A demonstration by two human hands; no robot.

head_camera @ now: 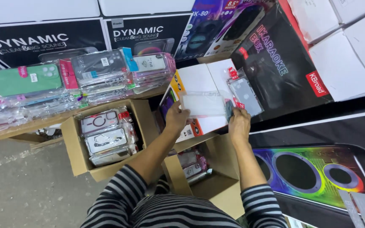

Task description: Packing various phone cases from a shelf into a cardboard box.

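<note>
Left hand (176,119) fingers pinch the left end of a clear case (202,104); right hand (238,123) fingers grip its right end. Case is held flat over a white box (203,78). Open carton (222,181) sits below the hands, a second carton (74,147) of packaged cases to the left.

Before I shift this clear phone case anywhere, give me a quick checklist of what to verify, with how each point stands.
1. Left hand grips the clear phone case: ok, it holds the left edge.
2. Right hand grips it too: ok, at the right edge.
3. Case held level: ok, roughly flat above the white box.
4. Cardboard box below open: ok, flaps up, packaged cases inside.
5. Room left in that box: cannot tell, the arms hide much of it.
6. Second carton at left: ok, open, stacked with packaged cases.
</note>
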